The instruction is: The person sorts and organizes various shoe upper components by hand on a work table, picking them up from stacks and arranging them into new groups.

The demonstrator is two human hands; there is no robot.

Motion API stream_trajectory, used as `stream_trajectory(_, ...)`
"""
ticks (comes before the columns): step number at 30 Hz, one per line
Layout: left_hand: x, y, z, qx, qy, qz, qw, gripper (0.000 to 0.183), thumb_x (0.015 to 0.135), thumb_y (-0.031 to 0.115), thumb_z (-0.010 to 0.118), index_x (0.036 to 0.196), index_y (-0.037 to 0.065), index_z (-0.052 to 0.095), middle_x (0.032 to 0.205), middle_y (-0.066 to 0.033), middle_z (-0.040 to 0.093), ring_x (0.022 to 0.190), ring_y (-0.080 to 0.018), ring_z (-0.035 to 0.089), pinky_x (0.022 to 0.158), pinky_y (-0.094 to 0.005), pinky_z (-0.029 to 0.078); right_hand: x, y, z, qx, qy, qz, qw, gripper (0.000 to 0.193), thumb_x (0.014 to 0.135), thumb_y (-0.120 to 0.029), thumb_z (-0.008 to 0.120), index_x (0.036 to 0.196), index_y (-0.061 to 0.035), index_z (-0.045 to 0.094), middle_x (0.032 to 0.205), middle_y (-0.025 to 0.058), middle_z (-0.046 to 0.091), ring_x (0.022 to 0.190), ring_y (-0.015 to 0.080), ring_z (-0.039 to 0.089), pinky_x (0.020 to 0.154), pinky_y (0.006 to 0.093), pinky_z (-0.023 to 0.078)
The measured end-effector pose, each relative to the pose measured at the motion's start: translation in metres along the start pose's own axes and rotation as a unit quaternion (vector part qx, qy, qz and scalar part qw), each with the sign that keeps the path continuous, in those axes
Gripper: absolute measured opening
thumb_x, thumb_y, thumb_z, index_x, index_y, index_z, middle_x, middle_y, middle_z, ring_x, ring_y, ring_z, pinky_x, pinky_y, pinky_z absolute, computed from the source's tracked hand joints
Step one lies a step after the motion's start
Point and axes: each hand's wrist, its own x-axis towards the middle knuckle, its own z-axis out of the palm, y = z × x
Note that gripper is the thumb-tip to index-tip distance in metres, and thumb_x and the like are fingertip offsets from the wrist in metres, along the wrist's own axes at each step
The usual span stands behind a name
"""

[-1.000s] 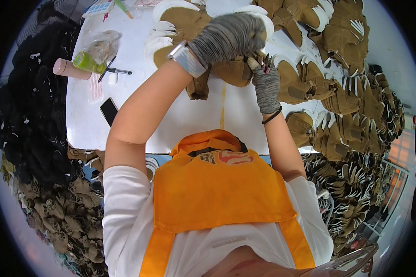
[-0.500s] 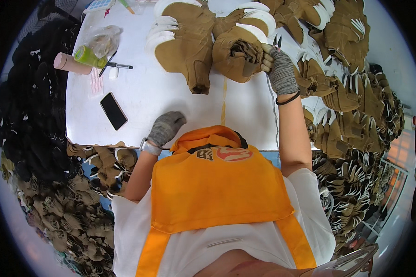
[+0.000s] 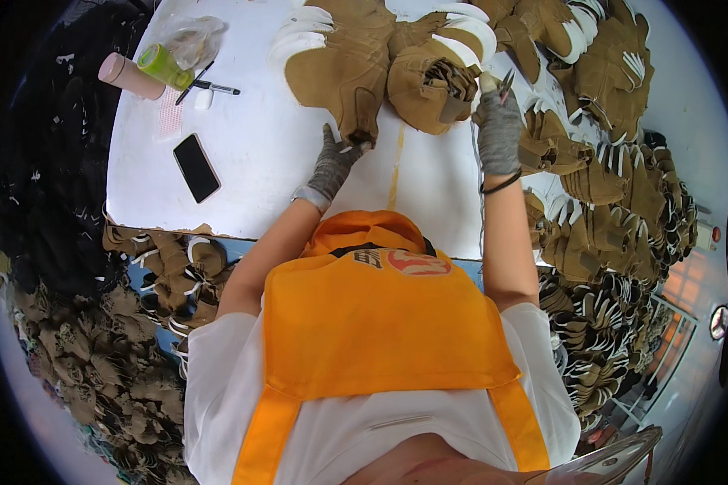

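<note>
My left hand (image 3: 336, 166), in a grey knit glove, reaches to the lower end of a brown stack of shoe uppers (image 3: 344, 73) with white curved edges. Its fingers are spread and touch that end; I see no firm grip. My right hand (image 3: 500, 129), gloved alike with bare-looking fingertips, is closed around small pointed snips (image 3: 506, 84), whose blades stick out at the top; the handles are hidden in the palm. Just left of it sits a rolled brown bundle of uppers (image 3: 429, 89), its folded inside showing.
A black phone (image 3: 196, 168), pens (image 3: 217, 87), a green roll (image 3: 163, 66) and a pink cylinder (image 3: 129, 74) lie on the white table (image 3: 283, 194)'s left side. Brown uppers (image 3: 594, 178) crowd the right. Dark piles (image 3: 57, 178) stand left. A cord runs beside my right hand.
My left hand has moved forward from the table's near edge to the stack's lower end and its fingers have spread. My right hand has drawn slightly away from the rolled bundle.
</note>
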Motion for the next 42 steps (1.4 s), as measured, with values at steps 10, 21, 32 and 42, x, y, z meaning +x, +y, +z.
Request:
stream_trajectory(10,0.035,0.016,-0.039,-0.076,-0.045,0.177,0.98,0.058,0.095,0.009,0.053,0.147,0.016,0.027,0.14,-0.0093,0.042,0.119,-0.0204,0.048,0.095,-0.0292,0.045,0.038,0.032,-0.046,-0.322,-0.03,-0.175,0.93,0.039,0.087,-0.028,0.061,0.114,0.0003,0.06,0.09,0.0145,0.067,0.083,0.0257,0.062,0.075,0.0365,0.048)
stream_trajectory(21,0.025,0.016,-0.085,0.032,0.004,0.221,0.975,0.056,0.095,0.026,0.057,0.144,0.009,0.034,0.138,-0.0097,0.044,0.12,-0.0202,0.048,0.099,-0.0297,0.042,-0.05,0.012,0.024,0.022,-0.075,-0.17,0.982,0.053,0.084,-0.012,0.068,0.133,-0.0072,0.05,0.106,0.005,0.063,0.073,0.0099,0.053,0.072,0.0233,0.047)
stream_trajectory(32,0.075,-0.006,-0.083,0.018,0.071,0.026,0.997,0.034,0.098,0.025,0.047,0.128,0.007,0.046,0.112,-0.0174,0.059,0.099,-0.0352,0.061,0.067,-0.0444,0.057,-0.04,0.086,0.133,-0.152,-0.289,-0.161,0.931,0.028,0.097,-0.029,0.052,0.108,-0.0055,0.063,0.097,0.0135,0.064,0.087,0.0292,0.06,0.081,0.0365,0.048)
stream_trajectory(42,0.062,0.036,-0.046,-0.346,-0.004,0.093,0.933,0.039,0.094,0.03,0.059,0.125,0.006,0.055,0.127,-0.0116,0.057,0.114,-0.0262,0.055,0.098,-0.0394,0.046,0.027,0.143,0.001,-0.512,-0.183,-0.305,0.782,0.029,0.093,-0.01,0.046,0.117,-0.0003,0.059,0.107,0.0223,0.062,0.099,0.0344,0.06,0.09,0.0382,0.047)
